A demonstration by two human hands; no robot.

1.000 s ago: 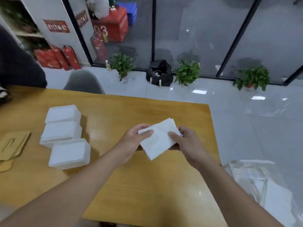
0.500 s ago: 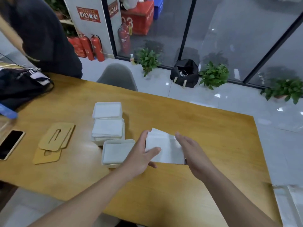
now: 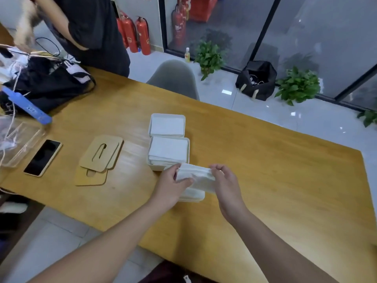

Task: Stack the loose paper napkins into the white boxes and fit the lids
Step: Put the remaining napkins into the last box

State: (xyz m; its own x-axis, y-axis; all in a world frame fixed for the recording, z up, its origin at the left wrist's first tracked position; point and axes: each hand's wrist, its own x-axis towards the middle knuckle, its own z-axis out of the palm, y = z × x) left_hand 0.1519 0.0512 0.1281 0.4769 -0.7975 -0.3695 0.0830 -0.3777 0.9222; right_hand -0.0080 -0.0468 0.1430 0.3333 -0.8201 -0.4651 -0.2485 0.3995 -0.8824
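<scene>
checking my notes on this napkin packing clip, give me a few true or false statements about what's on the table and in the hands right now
1. Both hands hold one napkin stack over the nearest white box. True; the left hand and right hand grip its ends.
2. The middle box is empty. False; napkins fill it.
3. The tan lids are fitted on the boxes. False; they lie loose on the table, left of the boxes.
4. A phone lies face up left of the lids. True.

A phone [image 3: 42, 157] lies on the wooden worktop [image 3: 275, 180] near a black bag [image 3: 47, 84]. Red fire extinguishers [image 3: 134, 34] stand by green plants [image 3: 210, 56].
</scene>
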